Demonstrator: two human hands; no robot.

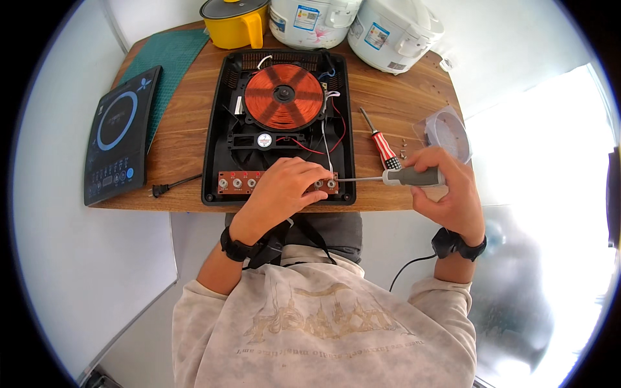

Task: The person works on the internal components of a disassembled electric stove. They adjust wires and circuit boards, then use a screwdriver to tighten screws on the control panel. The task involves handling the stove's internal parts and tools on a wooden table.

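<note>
An opened induction cooker base lies on the table in front of me, its round copper coil exposed. Along its near edge runs a reddish-brown circuit board with small round buttons. My left hand bends over this board, its thumb at the near side and fingers at the far side, covering the middle. My right hand is closed round the grey handle of a screwdriver. The screwdriver lies nearly level, its shaft pointing left and its tip at the board's right end, close to my left fingertips.
A second screwdriver with a striped handle lies right of the base, near small screws and a clear round container. The cooker's black glass top rests left on a green mat, near a plug. Pots stand behind.
</note>
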